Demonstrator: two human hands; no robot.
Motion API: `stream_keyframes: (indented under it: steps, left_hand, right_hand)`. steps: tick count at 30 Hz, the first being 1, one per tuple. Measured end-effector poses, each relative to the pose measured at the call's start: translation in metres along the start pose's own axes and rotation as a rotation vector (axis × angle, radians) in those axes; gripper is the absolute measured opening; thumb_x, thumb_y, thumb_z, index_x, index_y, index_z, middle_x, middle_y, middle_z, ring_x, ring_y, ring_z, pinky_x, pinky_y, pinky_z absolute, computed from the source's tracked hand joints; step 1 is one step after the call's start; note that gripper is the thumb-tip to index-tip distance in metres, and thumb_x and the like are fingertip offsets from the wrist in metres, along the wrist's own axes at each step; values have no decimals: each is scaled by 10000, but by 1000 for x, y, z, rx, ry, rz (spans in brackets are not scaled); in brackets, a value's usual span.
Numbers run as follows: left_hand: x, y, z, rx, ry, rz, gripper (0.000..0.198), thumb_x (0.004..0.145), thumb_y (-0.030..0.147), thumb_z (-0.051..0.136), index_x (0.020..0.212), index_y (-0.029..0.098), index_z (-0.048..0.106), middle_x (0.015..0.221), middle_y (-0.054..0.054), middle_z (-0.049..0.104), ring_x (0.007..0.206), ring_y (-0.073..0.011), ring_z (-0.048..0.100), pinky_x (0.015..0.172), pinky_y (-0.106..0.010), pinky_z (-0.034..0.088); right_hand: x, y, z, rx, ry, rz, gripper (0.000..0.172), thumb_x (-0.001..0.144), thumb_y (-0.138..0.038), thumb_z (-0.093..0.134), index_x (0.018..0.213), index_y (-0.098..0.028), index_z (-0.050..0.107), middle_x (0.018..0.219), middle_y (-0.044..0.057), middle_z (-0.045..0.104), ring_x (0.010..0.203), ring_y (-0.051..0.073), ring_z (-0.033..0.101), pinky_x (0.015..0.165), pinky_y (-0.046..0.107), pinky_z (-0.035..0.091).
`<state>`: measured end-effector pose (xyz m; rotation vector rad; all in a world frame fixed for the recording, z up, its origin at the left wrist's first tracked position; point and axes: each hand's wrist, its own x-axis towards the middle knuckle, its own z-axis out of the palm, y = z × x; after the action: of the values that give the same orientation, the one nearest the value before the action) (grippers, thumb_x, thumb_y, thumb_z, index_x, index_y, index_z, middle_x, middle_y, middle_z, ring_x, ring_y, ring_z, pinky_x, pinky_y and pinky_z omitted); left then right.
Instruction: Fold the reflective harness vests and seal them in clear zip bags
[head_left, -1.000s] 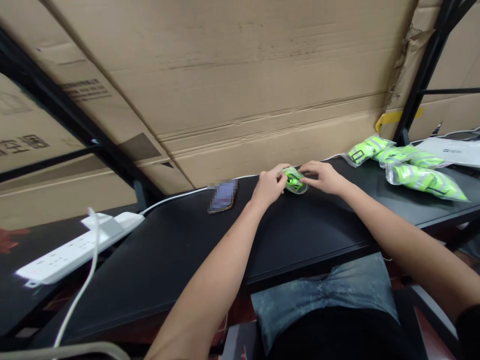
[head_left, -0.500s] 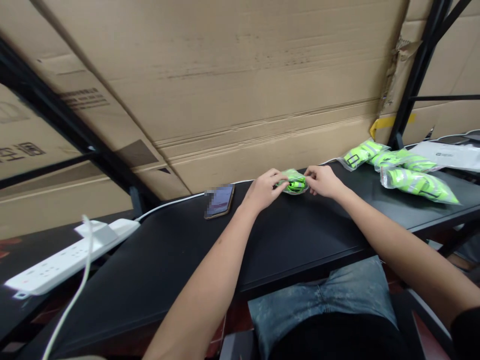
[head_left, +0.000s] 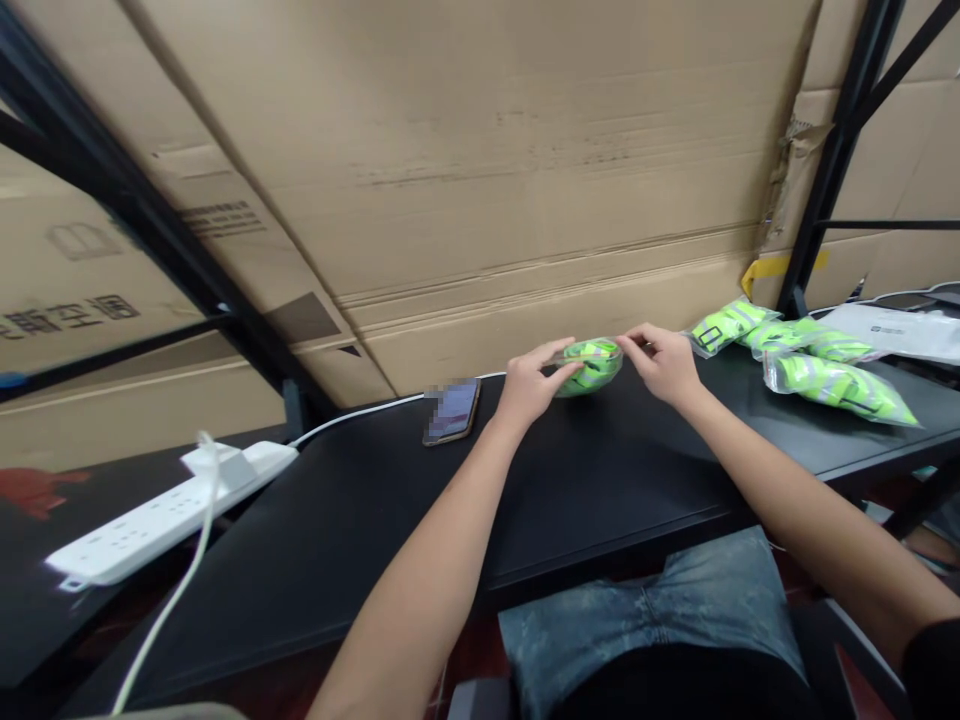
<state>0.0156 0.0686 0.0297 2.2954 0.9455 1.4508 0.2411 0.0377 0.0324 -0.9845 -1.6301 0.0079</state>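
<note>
Between my hands a clear plastic bag (head_left: 592,368) holds folded neon-green straps with pale reflective bands. My left hand (head_left: 531,382) grips the bag's left edge between thumb and fingers. My right hand (head_left: 661,362) pinches its upper right corner. The bag is held tilted over the black table (head_left: 600,480), near the back edge. To the right of my right hand lie several similar filled bags, among them a bag with a black buckle (head_left: 726,325) and a longer bag (head_left: 844,388) nearer the front.
A phone (head_left: 452,411) lies left of my left hand. A white power strip (head_left: 169,515) with a plugged-in adapter and cable sits at the far left. Cardboard sheets (head_left: 480,180) and black metal posts stand behind the table. A white packet (head_left: 896,330) rests at the back right.
The bag has tipped so its opening edge and more of the green straps show. My right hand has shifted slightly right and up along it. The camera view has turned a little.
</note>
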Motion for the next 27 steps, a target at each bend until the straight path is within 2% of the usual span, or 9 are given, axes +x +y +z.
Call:
stream_keyframes:
  steps: [2, 4, 8, 11, 14, 18, 21, 23, 27]
  left_hand:
    - [3, 9, 6, -217, 132, -79, 376, 793, 412, 761, 1082, 179, 702, 1095, -95, 746, 1006, -225, 703, 938, -351, 523]
    - [5, 19, 14, -413, 226, -115, 387, 774, 449, 768, 1019, 157, 701, 1012, -101, 754, 942, -221, 708, 869, -332, 541]
    - [0, 34, 27, -596, 304, -183, 304, 805, 441, 743, 949, 175, 704, 943, -71, 750, 869, -181, 694, 800, -287, 537]
    - [-2, 38, 28, -647, 319, -236, 262, 815, 416, 731, 938, 186, 712, 935, -64, 751, 830, -169, 687, 754, -270, 531]
    - [0, 37, 25, -649, 309, -278, 249, 778, 387, 751, 907, 175, 729, 892, -59, 752, 786, -161, 680, 717, -257, 521]
    - [4, 35, 24, -660, 346, -400, 247, 694, 339, 791, 838, 143, 748, 822, -58, 754, 727, -162, 673, 674, -256, 516]
    - [5, 37, 26, -676, 368, -498, 248, 677, 310, 789, 845, 130, 756, 805, -64, 753, 691, -166, 668, 626, -258, 513]
    - [4, 38, 26, -680, 346, -568, 247, 667, 281, 788, 854, 123, 758, 782, -64, 748, 653, -161, 657, 579, -251, 502]
    - [5, 36, 22, -690, 313, -626, 251, 641, 252, 799, 850, 118, 758, 786, -65, 745, 660, -154, 659, 595, -254, 522]
  right_hand:
    - [3, -8, -1, -5, 150, -76, 281, 925, -428, 578, 787, -194, 649, 856, 66, 649, 686, 148, 585, 626, 296, 488]
    - [4, -12, 0, 97, 187, -84, 295, 941, -435, 555, 791, -194, 633, 876, 60, 627, 693, 141, 569, 616, 286, 476]
    - [0, -13, 3, 423, 9, 22, 306, 938, -477, 554, 874, -198, 661, 725, 7, 596, 654, 133, 543, 611, 273, 460]
    - [-2, -13, 5, 588, -53, 161, 294, 855, -483, 658, 895, -196, 708, 683, -11, 585, 610, 123, 505, 579, 270, 444]
    - [-1, -13, 10, 655, 29, 325, 241, 764, -433, 740, 788, -193, 734, 634, -16, 580, 571, 118, 484, 549, 273, 436]
    - [2, -9, 20, 781, 116, 502, 186, 692, -363, 765, 723, -182, 737, 608, -15, 570, 529, 100, 452, 496, 254, 400]
    - [3, -2, 27, 792, 132, 547, 204, 699, -373, 737, 662, -178, 691, 552, -37, 491, 488, 79, 378, 462, 240, 336]
    - [3, 3, 28, 766, 95, 531, 244, 713, -407, 730, 660, -177, 671, 544, -46, 463, 483, 73, 350, 461, 239, 308]
    - [4, 10, 25, 777, 21, 480, 287, 675, -421, 786, 665, -167, 654, 568, -41, 505, 513, 69, 376, 492, 236, 313]
